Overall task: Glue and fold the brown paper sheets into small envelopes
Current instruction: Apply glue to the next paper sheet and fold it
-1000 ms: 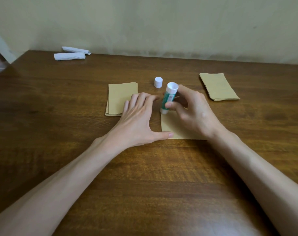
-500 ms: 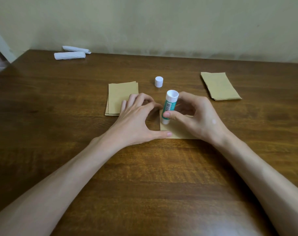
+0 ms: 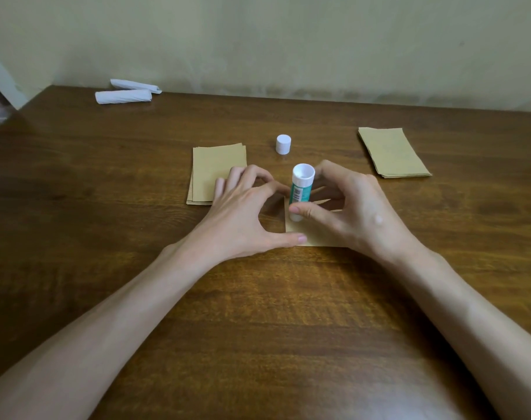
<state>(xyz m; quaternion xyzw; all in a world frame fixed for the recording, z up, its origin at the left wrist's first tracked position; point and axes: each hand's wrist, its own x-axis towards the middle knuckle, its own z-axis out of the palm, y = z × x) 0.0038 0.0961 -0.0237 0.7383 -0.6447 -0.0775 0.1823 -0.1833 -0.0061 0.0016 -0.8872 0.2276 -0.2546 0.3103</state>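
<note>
- The left forearm (image 3: 106, 328) and right forearm (image 3: 470, 313) were slim and bare down to the frame's lower edge.
- The left hand (image 3: 243, 219) and right hand (image 3: 358, 213) were bare, with short trimmed nails.
- A small round glossy spot (image 3: 378, 219) marked the right hand's back.

This is a plain indoor room used for hand craft, more likely part of a home than a shop or a lab. A dark, glossy wooden table (image 3: 76, 237) fills the view, and its far edge meets a bare, pale, slightly stained wall (image 3: 288, 40). Near the table's middle are a stack of brown paper (image 3: 215, 165), a glue stick (image 3: 302, 186) and its white cap (image 3: 283, 144). A second paper stack (image 3: 391, 153) lies toward the right side, and white paper rolls (image 3: 123, 96) lie at the far left corner.
</note>
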